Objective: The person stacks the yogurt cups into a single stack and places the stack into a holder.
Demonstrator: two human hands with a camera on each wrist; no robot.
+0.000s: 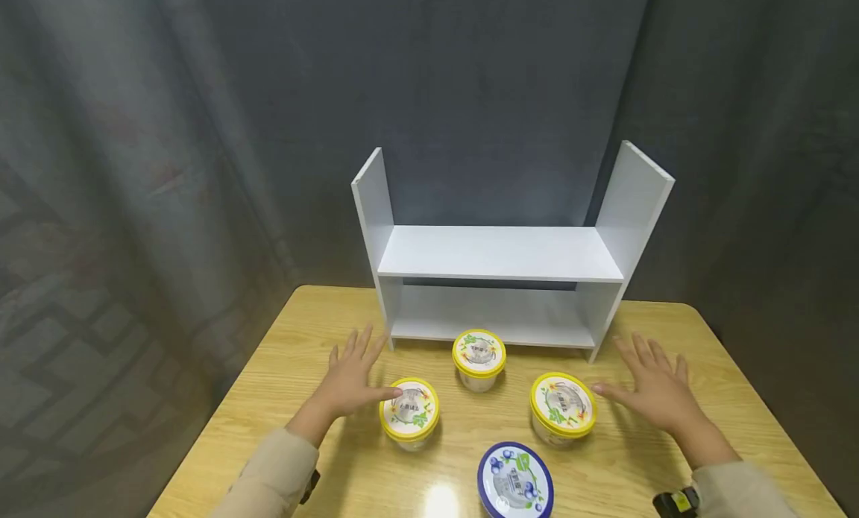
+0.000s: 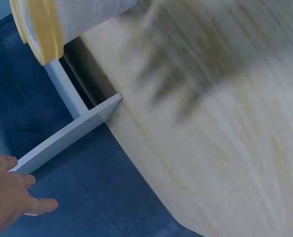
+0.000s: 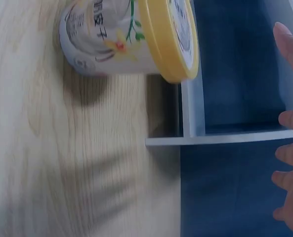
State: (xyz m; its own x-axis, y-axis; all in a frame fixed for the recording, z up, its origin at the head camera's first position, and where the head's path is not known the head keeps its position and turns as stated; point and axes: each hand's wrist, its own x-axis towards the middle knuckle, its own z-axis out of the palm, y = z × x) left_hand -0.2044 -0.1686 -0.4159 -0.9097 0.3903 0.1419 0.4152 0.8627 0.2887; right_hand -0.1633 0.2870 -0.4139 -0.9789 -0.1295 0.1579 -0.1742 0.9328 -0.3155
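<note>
While the left hand point(image 1: 347, 384) and the right hand point(image 1: 661, 393) hover with fingers spread, both gripping nothing, I count three yellow-lidded tubs point(image 1: 409, 410) on one wooden table point(image 1: 322, 317): one near each hand, the third just in front of a single white shelf point(image 1: 499, 251). One blue-lidded tub point(image 1: 515, 482), the fourth, sits farthest from that shelf.

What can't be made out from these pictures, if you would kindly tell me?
- Contents of the yellow-lidded tubs: hidden by their lids, head view.
- Blue-lidded tub: near edge cut off by the head view's bottom edge.
- Small print, right wrist view: too small and blurred.
- White shelf: part of its lower front edge is covered by a tub, head view.
</note>
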